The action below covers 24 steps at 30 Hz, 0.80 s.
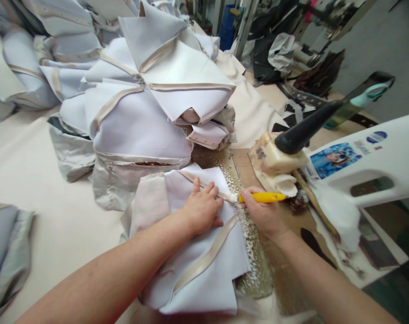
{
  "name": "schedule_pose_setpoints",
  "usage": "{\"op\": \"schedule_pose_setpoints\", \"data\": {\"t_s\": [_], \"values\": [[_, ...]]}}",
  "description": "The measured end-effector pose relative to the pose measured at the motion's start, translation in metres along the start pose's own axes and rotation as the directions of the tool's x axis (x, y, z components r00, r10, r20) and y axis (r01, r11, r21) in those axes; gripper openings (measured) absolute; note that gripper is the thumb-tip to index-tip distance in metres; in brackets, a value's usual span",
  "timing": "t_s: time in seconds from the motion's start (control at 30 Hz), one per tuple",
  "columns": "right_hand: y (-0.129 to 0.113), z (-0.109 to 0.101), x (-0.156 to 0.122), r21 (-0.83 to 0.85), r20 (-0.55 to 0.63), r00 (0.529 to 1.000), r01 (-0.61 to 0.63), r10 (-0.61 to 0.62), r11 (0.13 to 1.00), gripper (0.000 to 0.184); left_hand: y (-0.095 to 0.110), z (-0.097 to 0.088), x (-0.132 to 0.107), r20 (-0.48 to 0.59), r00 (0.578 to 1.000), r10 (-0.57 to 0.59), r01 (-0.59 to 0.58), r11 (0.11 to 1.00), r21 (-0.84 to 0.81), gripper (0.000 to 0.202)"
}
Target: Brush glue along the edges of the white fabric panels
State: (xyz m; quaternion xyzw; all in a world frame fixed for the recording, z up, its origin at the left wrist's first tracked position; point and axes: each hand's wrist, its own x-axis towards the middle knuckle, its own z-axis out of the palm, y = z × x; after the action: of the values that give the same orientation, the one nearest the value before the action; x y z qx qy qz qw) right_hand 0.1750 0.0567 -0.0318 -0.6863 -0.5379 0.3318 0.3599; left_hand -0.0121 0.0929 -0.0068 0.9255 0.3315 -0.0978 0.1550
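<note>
Pressing flat on a pale fabric piece [194,252] at the near edge of the table [38,171], the left hand [202,209] is lying with fingers spread. The right hand [263,216] is gripping a yellow-handled brush [258,197], bristles touching the piece's edge beside the left fingertips. A stack of similar pieces [147,103] is sitting just behind, a glue-crusted container [275,162] to the right.

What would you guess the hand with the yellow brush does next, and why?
Probably a short stroke along the edge of the fabric piece. The right hand holds the brush with its bristles at that edge, just beside the fingers of the left hand, which presses the piece flat. The board under the edge is crusted with dried glue, so strokes seem to run there.
</note>
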Motion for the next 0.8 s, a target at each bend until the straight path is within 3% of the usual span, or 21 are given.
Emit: {"op": "schedule_pose_setpoints", "data": {"t_s": [0.17,0.43,0.5,0.67,0.8], "values": [[-0.002,-0.001,-0.007,-0.041,-0.061,0.998,0.014,-0.016,0.999,0.034,0.001,-0.001,0.000,-0.001,1.000,-0.007,0.007,1.000,-0.001,0.050],[-0.008,-0.013,-0.053,-0.011,0.162,0.982,-0.096,0.097,0.995,0.033,0.001,0.002,0.001,-0.019,1.000,0.006,-0.006,1.000,-0.013,0.050],[-0.011,-0.012,-0.046,-0.009,0.146,0.984,-0.102,0.102,0.995,0.032,0.001,0.002,0.001,-0.025,1.000,0.009,-0.009,1.000,-0.009,0.049],[-0.010,0.004,-0.013,-0.026,-0.029,1.000,-0.009,0.009,1.000,0.032,0.002,-0.001,0.001,-0.002,1.000,-0.001,0.001,1.000,0.001,0.050],[-0.008,0.001,-0.038,-0.030,0.030,0.998,-0.062,0.063,0.998,0.033,0.002,-0.001,0.001,0.003,1.000,0.002,-0.002,1.000,0.002,0.050]]}}
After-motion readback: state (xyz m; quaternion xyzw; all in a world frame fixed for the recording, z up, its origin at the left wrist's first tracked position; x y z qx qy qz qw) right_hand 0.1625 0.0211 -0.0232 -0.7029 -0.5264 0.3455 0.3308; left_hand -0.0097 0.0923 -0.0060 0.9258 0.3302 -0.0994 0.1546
